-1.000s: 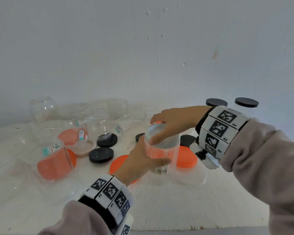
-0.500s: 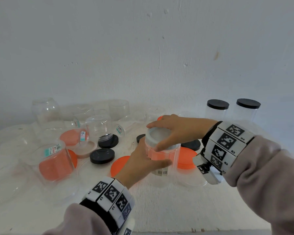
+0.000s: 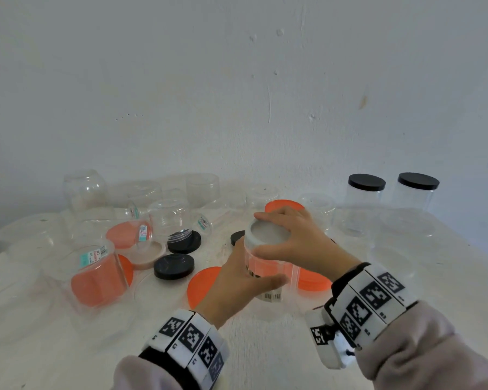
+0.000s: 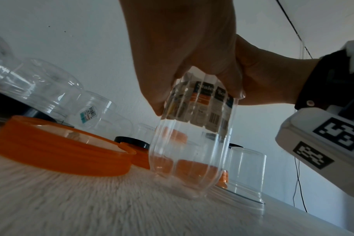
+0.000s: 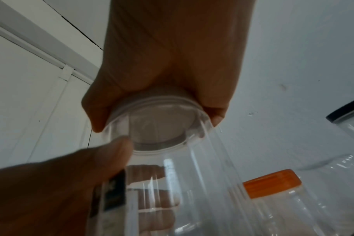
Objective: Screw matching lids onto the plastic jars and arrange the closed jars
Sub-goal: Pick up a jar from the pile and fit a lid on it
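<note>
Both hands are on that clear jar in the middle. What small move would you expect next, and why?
Probably another twist of the lid by the right hand. Its fingers curl round the clear lid's rim on top of the jar, while the left hand grips the jar's side on the table. Whether the lid is fully tight cannot be seen; if it is, the jar likely goes to the two black-lidded jars.

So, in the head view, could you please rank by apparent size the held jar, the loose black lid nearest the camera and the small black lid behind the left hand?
1. held jar
2. loose black lid
3. small black lid, partly hidden and farther off, so unsure.
</note>
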